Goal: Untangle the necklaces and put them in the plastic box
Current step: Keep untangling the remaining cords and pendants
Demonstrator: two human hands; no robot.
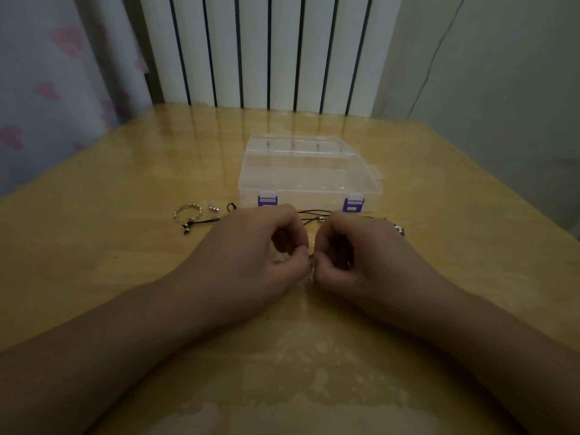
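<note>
Necklaces: we see black cords (309, 212) running across the tabletop (125, 262) just behind both hands, between the knuckles and the box; a small silver bead (320, 220) sits on the cord in the gap above the two hands.
Cord ends: on our left the cord leads out to a dark pendant (186, 229) beside a twisted silver ring (187, 211); on our right a silver charm (399, 230) shows just past the right knuckles.
Where the grip meets it: the fingertips of both hands come together at one spot nearer us than the cords, and something small and pale glints there; we cannot tell which piece it is.
Left grip: our left hand (251, 246) is curled nearly closed, thumb and forefinger pinched on that small item.
Right grip: our right hand (361, 255) is curled the same way, fingertips pressed against the left ones on the same item.
Hand pose: both hands are knuckles-up, low over the tabletop, forearms converging from the near corners.
Plastic box (309, 174): clear, lid shut, two purple latches (267, 200) facing us, standing just behind the cords.
Loose piece: a small silver bit (213, 209) lies between the ring and the box.
</note>
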